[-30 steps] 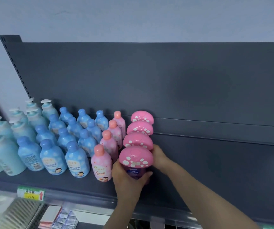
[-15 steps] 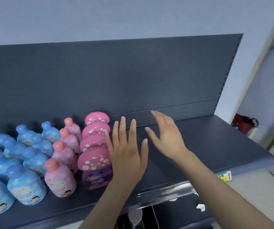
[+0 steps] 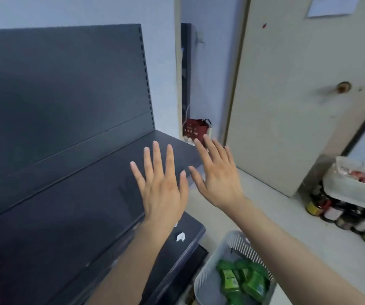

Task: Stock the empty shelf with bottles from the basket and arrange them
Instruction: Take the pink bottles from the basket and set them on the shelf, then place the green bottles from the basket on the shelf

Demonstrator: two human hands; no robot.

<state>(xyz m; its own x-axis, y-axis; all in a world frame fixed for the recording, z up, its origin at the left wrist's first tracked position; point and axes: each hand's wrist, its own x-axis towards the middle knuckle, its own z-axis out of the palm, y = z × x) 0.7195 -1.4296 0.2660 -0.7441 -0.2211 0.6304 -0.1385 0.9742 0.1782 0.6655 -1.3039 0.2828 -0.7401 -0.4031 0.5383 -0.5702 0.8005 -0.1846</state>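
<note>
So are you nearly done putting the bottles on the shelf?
Not yet. This stretch of the shelf is bare. Both the left hand and the right hand are open and hold nothing, hovering over it. The basket on the floor has green bottles in it, waiting to go up.

no legible text; labels on green bottles (image 3: pixel 230 280) and paper on door (image 3: pixel 331 5) too blurred.

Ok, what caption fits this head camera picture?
Both empty hands, left hand and right hand, spread above a dark shelf, green bottles waiting in the basket.
</note>
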